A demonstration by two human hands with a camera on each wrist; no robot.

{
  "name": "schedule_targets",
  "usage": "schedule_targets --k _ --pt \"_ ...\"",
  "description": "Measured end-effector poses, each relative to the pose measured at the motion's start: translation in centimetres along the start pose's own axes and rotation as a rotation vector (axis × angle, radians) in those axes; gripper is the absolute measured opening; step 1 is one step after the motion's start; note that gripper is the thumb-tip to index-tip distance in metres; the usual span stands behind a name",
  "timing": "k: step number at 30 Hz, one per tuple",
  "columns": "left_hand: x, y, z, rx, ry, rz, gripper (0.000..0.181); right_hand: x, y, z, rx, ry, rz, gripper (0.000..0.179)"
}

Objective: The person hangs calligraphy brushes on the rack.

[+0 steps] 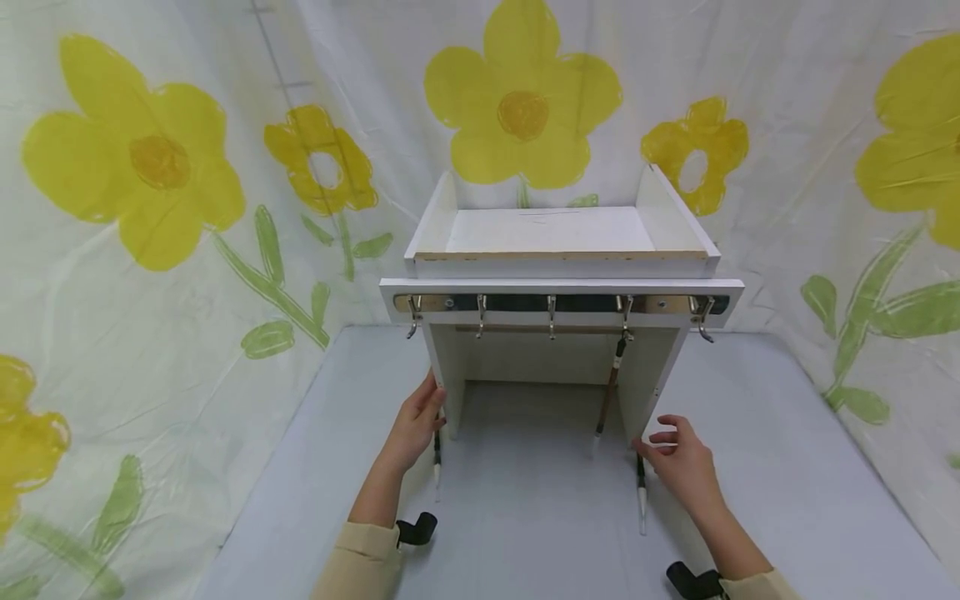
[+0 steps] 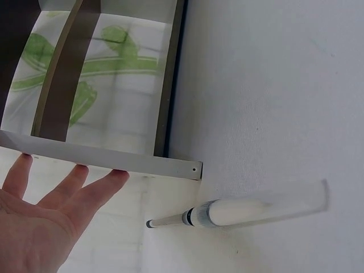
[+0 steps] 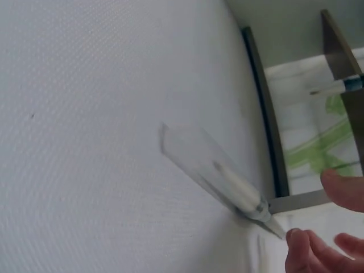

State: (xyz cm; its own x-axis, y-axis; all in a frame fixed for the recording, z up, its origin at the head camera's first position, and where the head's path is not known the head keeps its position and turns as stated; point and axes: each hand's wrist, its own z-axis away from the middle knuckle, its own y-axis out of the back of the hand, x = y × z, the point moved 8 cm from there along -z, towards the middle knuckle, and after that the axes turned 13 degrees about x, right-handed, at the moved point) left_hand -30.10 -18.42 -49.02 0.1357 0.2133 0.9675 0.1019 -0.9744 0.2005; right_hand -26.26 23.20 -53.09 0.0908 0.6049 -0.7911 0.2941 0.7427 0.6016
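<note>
A white wooden shelf unit point(image 1: 558, 269) with a rail of metal hooks point(image 1: 551, 310) stands on the table. My left hand point(image 1: 414, 425) touches its left side panel, with fairly straight fingers point(image 2: 94, 196) along the panel in the left wrist view. Beside that hand hangs a brush with white bristles in a clear cap point(image 2: 239, 212). At the lower front of the right side panel is my right hand point(image 1: 681, 467), fingers loosely bent and thumb apart. Another capped brush point(image 3: 242, 190) hangs close to its fingertips. A third brush point(image 1: 612, 379) hangs from a hook inside the right panel.
The table point(image 1: 540, 517) has a pale grey-white surface. Behind and beside it hangs a white curtain point(image 1: 405, 117) printed with yellow flowers. The shelf's upper tray point(image 1: 551, 229) has raised side walls. Black wrist mounts point(image 1: 417, 529) sit at both wrists.
</note>
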Motion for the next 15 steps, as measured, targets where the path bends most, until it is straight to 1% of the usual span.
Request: schedule_targets --k 7,15 --pt "-0.1 0.0 0.0 -0.001 -0.012 -0.013 0.058 1.1 -1.2 -0.4 -0.05 -0.008 0.036 0.066" --pt "-0.3 0.1 -0.1 0.003 -0.006 -0.008 0.058 1.7 -2.0 -0.6 -0.05 -0.015 0.058 0.07"
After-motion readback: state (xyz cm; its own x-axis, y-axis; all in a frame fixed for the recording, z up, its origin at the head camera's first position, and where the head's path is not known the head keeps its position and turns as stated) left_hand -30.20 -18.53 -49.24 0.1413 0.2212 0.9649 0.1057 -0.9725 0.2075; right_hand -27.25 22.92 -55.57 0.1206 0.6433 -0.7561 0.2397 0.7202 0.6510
